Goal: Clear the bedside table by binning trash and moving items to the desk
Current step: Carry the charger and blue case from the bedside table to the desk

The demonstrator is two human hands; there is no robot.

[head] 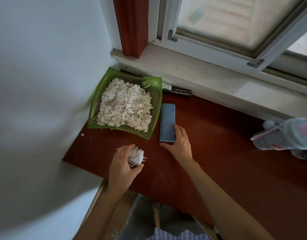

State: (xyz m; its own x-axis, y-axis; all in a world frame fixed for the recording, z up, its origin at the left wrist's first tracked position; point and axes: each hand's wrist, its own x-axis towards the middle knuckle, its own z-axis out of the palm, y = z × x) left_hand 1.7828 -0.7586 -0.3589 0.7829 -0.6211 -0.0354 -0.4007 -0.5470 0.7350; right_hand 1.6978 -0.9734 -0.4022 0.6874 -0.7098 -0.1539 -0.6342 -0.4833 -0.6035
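Observation:
My left hand (120, 167) grips a white charger plug (137, 157) with its cable wound around it, just above the dark red desk top (218, 153). A blue phone (167, 121) lies flat on the desk to the right of a green square dish. My right hand (179, 144) rests at the phone's near end, fingers on its right edge and thumb under its bottom edge. The green dish (154, 125) is heaped with torn white paper scraps (125, 106) and sits in the corner by the wall.
A pale blue bottle with a patterned cover (284, 135) lies at the desk's right edge. A dark flat object (178, 92) lies under the stone window sill (201, 73). The white wall (36, 101) bounds the left. A few paper crumbs lie near the dish.

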